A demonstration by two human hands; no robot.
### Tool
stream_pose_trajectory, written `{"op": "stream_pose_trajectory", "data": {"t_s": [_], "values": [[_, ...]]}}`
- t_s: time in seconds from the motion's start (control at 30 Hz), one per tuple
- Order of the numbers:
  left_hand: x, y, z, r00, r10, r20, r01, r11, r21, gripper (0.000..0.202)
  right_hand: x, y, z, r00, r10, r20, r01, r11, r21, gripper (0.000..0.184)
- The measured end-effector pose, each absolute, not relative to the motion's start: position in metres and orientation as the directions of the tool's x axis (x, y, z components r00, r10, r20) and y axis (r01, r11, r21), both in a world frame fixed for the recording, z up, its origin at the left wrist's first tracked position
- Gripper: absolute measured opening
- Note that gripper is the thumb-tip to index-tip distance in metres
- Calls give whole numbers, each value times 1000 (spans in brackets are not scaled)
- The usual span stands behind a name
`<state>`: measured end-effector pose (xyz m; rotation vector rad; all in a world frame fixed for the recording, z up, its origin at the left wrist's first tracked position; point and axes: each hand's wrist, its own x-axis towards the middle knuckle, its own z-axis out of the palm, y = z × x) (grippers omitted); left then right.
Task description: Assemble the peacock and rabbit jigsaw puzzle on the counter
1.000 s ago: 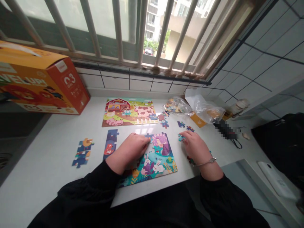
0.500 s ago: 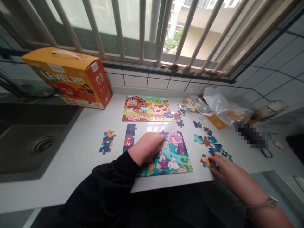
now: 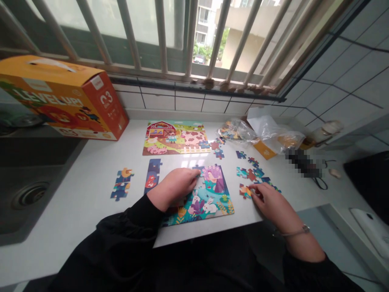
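Note:
My left hand (image 3: 178, 184) rests over the partly assembled puzzle (image 3: 212, 198), which shows white rabbits, a pond and a purple peacock. Its fingers are curled, with the fingertips at a blue piece (image 3: 198, 168) on the puzzle's top edge; whatever lies beneath them is hidden. On the right, my right hand (image 3: 270, 198) has thumb and index finger closed on an orange and brown puzzle piece (image 3: 244, 191) at the counter surface. Loose blue and teal pieces (image 3: 253, 173) lie just beyond that hand. Left of the puzzle is a dark blue strip (image 3: 152, 174) with a red animal.
A farm picture puzzle (image 3: 176, 140) lies behind. Joined pieces (image 3: 122, 184) sit at left, near the sink (image 3: 39, 178). An orange box (image 3: 91, 105) stands back left. A bag of pieces (image 3: 237, 132) and opened packaging (image 3: 267, 134) are at back right, below the window bars.
The view has turned to the right, so everything appears farther left. My right hand stays at the orange piece, its fingers a little more drawn together. My left hand remains over the puzzle.

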<state>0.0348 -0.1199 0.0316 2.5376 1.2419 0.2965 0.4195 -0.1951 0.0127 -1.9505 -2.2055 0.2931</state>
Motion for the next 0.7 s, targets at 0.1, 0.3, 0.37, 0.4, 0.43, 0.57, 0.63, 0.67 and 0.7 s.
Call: {"op": "stream_pose_trajectory", "data": {"t_s": [0.1, 0.3, 0.37, 0.4, 0.43, 0.57, 0.63, 0.67, 0.7], "values": [[35, -119, 30, 605, 794, 65, 723, -582, 372, 25, 420, -194, 14, -133, 991, -11, 943, 124, -310, 29], [34, -118, 28, 593, 799, 100, 711, -578, 401, 25, 421, -193, 14, -133, 991, -9, 929, 122, -349, 23], [34, -117, 29, 591, 803, 78, 720, -569, 399, 26, 421, -193, 13, -131, 991, 12, 924, 126, -361, 18], [35, -117, 29, 592, 804, 60, 726, -564, 395, 26, 421, -193, 12, -133, 991, 25, 922, 133, -364, 14], [35, -116, 30, 592, 805, 44, 730, -559, 393, 27, 421, -193, 11, -140, 989, 38, 919, 144, -368, 10], [35, -115, 29, 584, 811, 37, 729, -544, 416, 28, 418, -195, 9, -163, 983, 87, 911, 184, -369, 6], [34, -114, 28, 580, 813, 47, 727, -543, 420, 29, 412, -196, 8, -138, 983, 119, 920, 172, -353, 10], [34, -114, 27, 579, 814, 47, 730, -543, 414, 29, 409, -197, 7, -130, 982, 136, 922, 170, -347, 13], [34, -114, 26, 579, 814, 42, 736, -544, 404, 30, 404, -197, 7, -129, 980, 152, 921, 176, -348, 16]]}}
